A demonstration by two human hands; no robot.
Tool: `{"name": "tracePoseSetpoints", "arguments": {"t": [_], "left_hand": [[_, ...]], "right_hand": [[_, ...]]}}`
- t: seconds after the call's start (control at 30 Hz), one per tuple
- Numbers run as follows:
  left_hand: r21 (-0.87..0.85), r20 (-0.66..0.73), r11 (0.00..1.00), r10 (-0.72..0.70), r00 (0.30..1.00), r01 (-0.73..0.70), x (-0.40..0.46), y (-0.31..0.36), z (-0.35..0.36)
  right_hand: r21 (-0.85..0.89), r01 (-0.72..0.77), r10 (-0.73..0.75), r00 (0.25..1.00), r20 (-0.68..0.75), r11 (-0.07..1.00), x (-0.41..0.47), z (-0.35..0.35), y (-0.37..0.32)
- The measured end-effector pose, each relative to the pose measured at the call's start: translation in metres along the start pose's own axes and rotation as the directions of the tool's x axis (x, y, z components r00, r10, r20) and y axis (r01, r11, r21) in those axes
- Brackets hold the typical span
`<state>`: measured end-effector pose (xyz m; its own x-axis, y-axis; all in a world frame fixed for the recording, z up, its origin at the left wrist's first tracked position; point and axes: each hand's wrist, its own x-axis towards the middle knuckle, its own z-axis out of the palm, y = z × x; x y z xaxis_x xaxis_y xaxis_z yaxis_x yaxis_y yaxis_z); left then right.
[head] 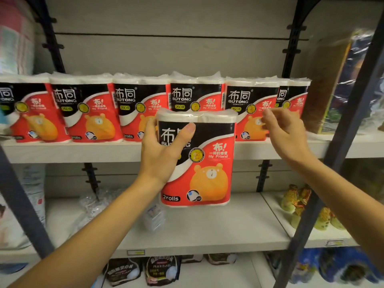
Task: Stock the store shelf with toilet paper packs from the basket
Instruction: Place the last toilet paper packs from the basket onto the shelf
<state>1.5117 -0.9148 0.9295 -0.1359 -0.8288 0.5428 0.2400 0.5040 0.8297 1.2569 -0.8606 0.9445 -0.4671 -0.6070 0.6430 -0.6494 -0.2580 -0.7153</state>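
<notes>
One toilet paper pack (pixel 196 161) is held upright in the air in front of the shelf (pixel 72 152), its top level with the lower halves of the stocked packs and its base hanging below the shelf edge. It is grasped by the left hand (pixel 161 150): thumb across the black front panel, fingers wrapped round the pack's left side. The pack is not yet set down.

Behind and above this grip, a row of six matching packs (pixel 91 109) is already stood upright, side by side along the back of the shelf. By judgement, stocking is well advanced: the back row looks filled, and a front row is about to be begun.

The right hand (pixel 284 132) is raised to the right of the held pack, fingers loosely spread, grasping nothing. Whether its fingertips touch the pack behind cannot be told.

The basket is not in view, so the remaining count cannot be judged.

Further right, a clear-wrapped brown bundle (pixel 332 80) stands on the same shelf.
</notes>
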Motion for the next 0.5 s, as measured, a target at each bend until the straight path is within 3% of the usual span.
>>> {"name": "tracePoseSetpoints", "arguments": {"t": [0.1,0.17,0.5], "left_hand": [[0.003,0.008,1.0,-0.02,1.0,0.02,-0.001,0.003,0.001],[0.002,0.016,1.0,-0.024,1.0,0.024,-0.001,0.004,0.004],[-0.104,0.103,0.99,-0.082,0.991,0.092,-0.005,0.008,0.048]], "right_hand": [[0.17,-0.053,0.011,0.971,0.239,0.984,-0.043,0.012,-0.044],[0.183,-0.052,-0.002,0.959,0.283,0.982,-0.066,0.017,-0.058],[0.158,-0.133,0.119,0.988,0.1,0.978,-0.085,0.001,-0.069]]}}
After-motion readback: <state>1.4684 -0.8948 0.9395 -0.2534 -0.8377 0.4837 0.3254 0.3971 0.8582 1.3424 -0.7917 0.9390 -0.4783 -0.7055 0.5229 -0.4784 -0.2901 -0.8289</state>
